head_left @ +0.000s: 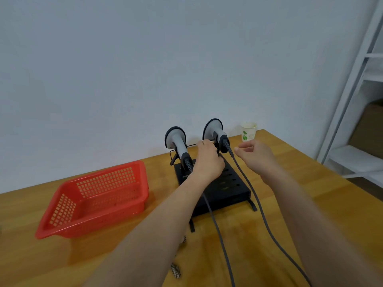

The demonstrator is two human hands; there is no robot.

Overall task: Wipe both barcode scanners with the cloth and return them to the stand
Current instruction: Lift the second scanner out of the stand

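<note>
Two grey-and-black barcode scanners rest in a black stand (232, 183) at the back of the wooden table, heads toward the wall. The left scanner (178, 141) is untouched. My left hand (208, 160) reaches between them, and its fingers curl at the handle of the right scanner (215, 131); the fingertips are hidden. To the right of that scanner's cable (259, 204), my right hand (256, 154) hovers loosely curled and holds nothing. A checkered cloth (176, 270) lies on the table under my left forearm, mostly hidden.
A red plastic basket (62, 214) stands to the left of the stand. A paper cup (248, 131) sits at the back right by the wall. Two grey cables trail toward the table's front edge. White shelving (356, 100) stands past the table's right edge.
</note>
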